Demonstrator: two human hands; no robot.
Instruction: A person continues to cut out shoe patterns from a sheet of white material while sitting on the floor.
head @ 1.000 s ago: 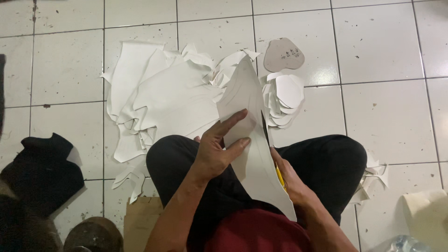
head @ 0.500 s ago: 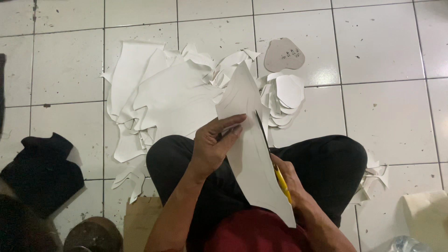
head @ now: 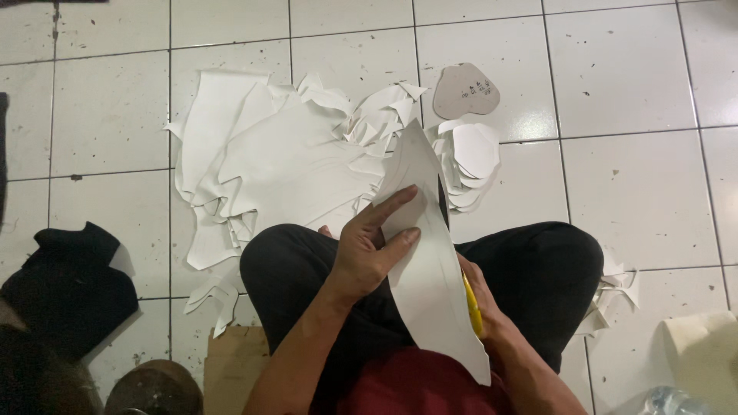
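I sit cross-legged on a white tiled floor. My left hand [head: 373,250] grips a long white sheet [head: 430,269], fingers spread over its face. My right hand [head: 484,303] is mostly hidden behind the sheet and holds yellow-handled scissors [head: 473,307], whose dark blade runs up along the sheet's right edge. Beyond my knees lies a pile of white offcuts [head: 284,161]. A stack of cut white rounded pieces [head: 473,157] sits to the right of it, with a grey cardboard template [head: 465,92] just behind.
A black cloth [head: 69,284] lies at the left. A brown cardboard piece [head: 234,365] and a round dark object [head: 154,388] sit near my left leg. White scraps [head: 615,292] lie by my right knee; a cream sheet [head: 703,353] and a clear plastic bottle [head: 669,401] are at bottom right.
The left hand's fingers have shifted slightly on the sheet, and the sheet has tilted a little. The scissors stay at the right edge.
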